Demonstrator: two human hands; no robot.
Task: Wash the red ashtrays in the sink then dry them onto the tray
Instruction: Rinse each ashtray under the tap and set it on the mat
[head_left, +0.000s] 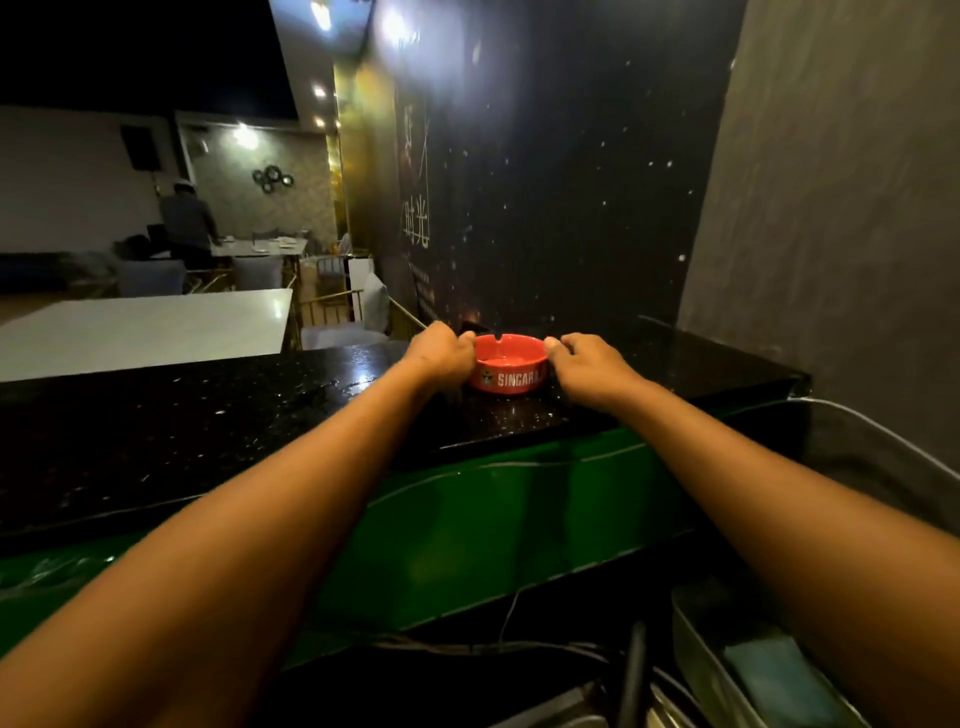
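Two hands, left (441, 353) and right (587, 364), pinch the red ashtray (509, 364) on the black counter (208, 415).

Red ashtray (510, 362): round, shallow, thick-walled, glossy. Notch visible in far rim. White lettering "SINGAR…" plus small emblem on near outer wall, end of word hidden. Upright, opening up, pale sheen on inner floor. Sits on dark speckled worktop (208, 426), toward far edge, close to dark wall.
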